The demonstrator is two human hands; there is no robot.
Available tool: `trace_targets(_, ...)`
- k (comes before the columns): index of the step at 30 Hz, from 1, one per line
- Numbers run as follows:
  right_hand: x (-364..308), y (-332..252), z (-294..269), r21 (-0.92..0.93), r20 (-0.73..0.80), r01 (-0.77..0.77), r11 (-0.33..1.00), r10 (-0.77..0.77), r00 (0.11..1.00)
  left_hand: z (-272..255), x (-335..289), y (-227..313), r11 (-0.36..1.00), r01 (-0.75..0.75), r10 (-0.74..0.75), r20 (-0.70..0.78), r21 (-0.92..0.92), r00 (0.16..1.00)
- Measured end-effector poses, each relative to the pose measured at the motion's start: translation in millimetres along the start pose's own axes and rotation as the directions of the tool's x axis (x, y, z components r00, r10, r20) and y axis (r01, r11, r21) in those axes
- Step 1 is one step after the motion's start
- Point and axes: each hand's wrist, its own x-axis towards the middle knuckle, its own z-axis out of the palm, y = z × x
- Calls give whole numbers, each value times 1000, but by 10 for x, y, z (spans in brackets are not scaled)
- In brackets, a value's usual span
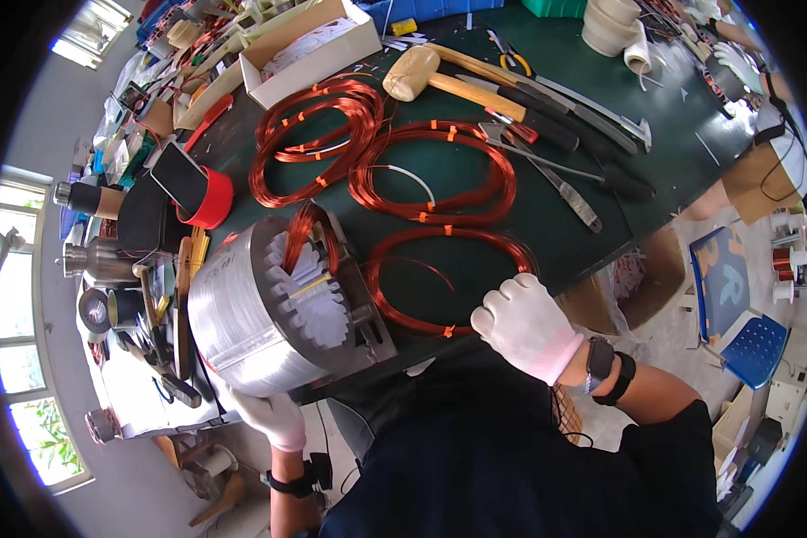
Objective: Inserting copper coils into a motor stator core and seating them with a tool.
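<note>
A metal motor stator [247,309] lies on its side at the table's near left edge, white slot liners [318,309] lining its bore and a copper wire bundle [307,235] looped through the top. Against its lower side is my left hand [269,417] in a white glove, the fingers mostly hidden. My right hand [524,330], also gloved, is closed over the right side of the nearest copper wire coil [403,316], which bears orange ties. Beyond it are a second coil [502,184] and a third coil [260,175], both flat on the green table.
A wooden mallet [462,87], a caliper [592,112] and other long tools lie at the back. At the left stand a red tape roll [213,197] with a phone [177,175] and metal bottles. A white box [309,54] sits behind. Another person's gloved hand [737,65] shows far right.
</note>
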Motion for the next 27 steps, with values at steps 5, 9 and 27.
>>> trace_targets(5, -202, 140, -247, 161, -239, 111, 981, -70, 968, -353, 5, 861, 776, -564, 616, 152, -283, 773)
trace_targets(9, -182, 292, -497, 486, -468, 78, 870, 184, 864, 44, 234, 1723, 705, -602, 699, 224, -376, 679)
trace_targets(27, -788, 560, -1035, 745, -530, -178, 642, 733, 426, -13, 291, 1991, 54, 515, 117, 518, -855, 848)
